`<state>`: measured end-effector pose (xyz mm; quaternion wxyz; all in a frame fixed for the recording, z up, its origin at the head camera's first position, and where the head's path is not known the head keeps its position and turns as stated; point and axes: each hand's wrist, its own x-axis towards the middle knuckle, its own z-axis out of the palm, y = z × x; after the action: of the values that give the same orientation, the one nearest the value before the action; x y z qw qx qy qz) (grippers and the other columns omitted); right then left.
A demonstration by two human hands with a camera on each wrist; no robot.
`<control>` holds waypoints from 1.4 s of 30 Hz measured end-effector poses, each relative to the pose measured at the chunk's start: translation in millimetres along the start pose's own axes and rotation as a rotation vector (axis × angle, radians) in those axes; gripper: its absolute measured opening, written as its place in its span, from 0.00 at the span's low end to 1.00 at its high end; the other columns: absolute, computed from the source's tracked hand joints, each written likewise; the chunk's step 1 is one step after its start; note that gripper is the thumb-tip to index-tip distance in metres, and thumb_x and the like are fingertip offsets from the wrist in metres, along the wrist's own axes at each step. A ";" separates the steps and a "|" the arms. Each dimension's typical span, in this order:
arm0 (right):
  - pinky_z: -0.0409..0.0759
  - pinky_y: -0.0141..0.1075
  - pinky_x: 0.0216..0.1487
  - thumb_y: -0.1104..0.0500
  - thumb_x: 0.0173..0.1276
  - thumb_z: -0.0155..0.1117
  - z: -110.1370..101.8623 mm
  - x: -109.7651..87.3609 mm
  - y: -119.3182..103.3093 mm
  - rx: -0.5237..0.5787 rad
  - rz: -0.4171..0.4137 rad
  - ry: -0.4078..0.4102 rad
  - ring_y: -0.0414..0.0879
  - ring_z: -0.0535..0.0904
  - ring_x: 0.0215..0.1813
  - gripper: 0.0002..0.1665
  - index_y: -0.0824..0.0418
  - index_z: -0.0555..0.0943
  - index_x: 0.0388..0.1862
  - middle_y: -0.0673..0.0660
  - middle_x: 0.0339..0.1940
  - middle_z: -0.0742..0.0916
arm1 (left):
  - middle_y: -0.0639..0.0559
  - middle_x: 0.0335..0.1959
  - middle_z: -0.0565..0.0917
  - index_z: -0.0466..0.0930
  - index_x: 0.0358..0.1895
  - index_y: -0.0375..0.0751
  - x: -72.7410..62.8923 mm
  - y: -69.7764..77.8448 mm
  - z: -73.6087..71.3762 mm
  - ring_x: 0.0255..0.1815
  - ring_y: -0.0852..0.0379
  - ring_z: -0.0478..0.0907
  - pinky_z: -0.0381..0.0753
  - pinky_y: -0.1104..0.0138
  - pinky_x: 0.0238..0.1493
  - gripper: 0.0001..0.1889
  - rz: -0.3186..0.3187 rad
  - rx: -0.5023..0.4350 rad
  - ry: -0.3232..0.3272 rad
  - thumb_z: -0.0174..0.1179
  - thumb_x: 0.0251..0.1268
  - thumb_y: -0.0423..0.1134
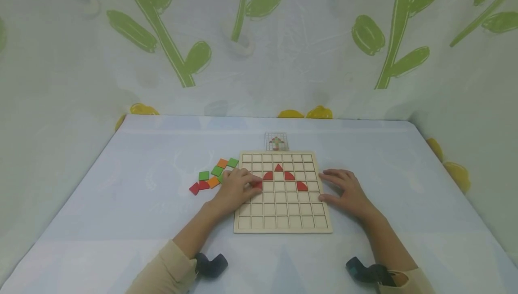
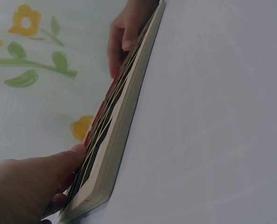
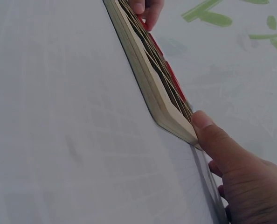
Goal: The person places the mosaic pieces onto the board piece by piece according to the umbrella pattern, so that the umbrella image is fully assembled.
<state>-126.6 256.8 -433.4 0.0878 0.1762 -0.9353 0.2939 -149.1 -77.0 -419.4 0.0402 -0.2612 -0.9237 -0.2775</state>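
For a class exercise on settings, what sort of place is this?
Probably an indoor play corner: a table, a leaf-patterned backdrop behind it, and a gridded board with coloured tiles.

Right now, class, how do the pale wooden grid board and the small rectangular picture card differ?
The pale wooden grid board is much larger than the small rectangular picture card. The board lies nearer, the card just beyond it. The board bears red pieces; the card shows red and green. Both are divided into squares.
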 end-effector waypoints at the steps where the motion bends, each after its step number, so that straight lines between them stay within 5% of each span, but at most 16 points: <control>1: 0.62 0.59 0.59 0.52 0.50 0.75 0.2 0.0 0.1 0.000 0.003 0.000 0.59 0.64 0.62 0.34 0.59 0.78 0.57 0.61 0.58 0.77 | 0.57 0.37 0.79 0.83 0.47 0.52 -0.1 0.1 -0.1 0.37 0.58 0.66 0.56 0.57 0.45 0.15 0.001 0.001 -0.002 0.65 0.57 0.50; 15: 0.61 0.59 0.59 0.51 0.52 0.74 -1.2 -1.2 -0.8 0.015 0.035 -0.023 0.59 0.63 0.63 0.33 0.59 0.78 0.58 0.60 0.59 0.77 | 0.63 0.36 0.76 0.83 0.49 0.55 -12.2 -5.4 -9.2 0.44 0.59 0.69 0.57 0.56 0.50 0.17 -0.112 -0.080 -0.059 0.68 0.54 0.49; 28: 0.59 0.60 0.60 0.51 0.51 0.74 -1.8 0.2 -3.0 0.013 0.044 -0.022 0.60 0.63 0.63 0.33 0.60 0.78 0.57 0.62 0.59 0.77 | 0.61 0.33 0.76 0.84 0.47 0.51 -31.0 -23.6 -18.1 0.41 0.58 0.70 0.59 0.56 0.47 0.18 -0.115 -0.066 0.040 0.71 0.49 0.45; 42: 0.60 0.60 0.60 0.52 0.51 0.74 -2.5 0.3 -4.9 0.006 0.034 -0.015 0.61 0.63 0.63 0.33 0.61 0.79 0.57 0.62 0.58 0.77 | 0.54 0.43 0.79 0.84 0.48 0.50 -53.9 -43.5 -36.0 0.47 0.53 0.71 0.56 0.57 0.45 0.20 -0.185 -0.014 0.105 0.72 0.48 0.45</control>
<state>-124.9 254.5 -428.7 0.0752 0.1625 -0.9379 0.2971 -127.2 -151.9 -422.2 0.0609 -0.1601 -0.9386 -0.2995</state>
